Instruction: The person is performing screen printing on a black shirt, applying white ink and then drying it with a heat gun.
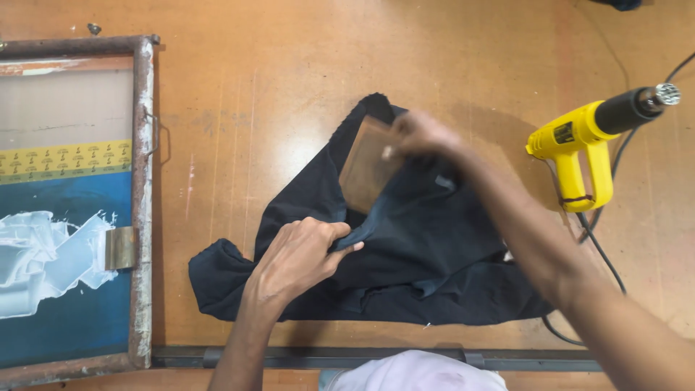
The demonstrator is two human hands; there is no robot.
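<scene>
The black shirt [434,253] is pinched by the left hand [300,253]; beside it, the board [365,174] is gripped by the right hand [420,136]. Fabric should be kept taut while the board is slid squarely.

A small dark rectangular label [564,133] sits on the yellow heat gun's [579,137] body, at right.

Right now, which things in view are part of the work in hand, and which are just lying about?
In hand:
black garment, pinched by the left hand
brown flat board, partly inside the garment, held by the right hand

Lying about:
yellow heat gun with its cable, on the table
framed printing screen with white ink, at the left
</scene>
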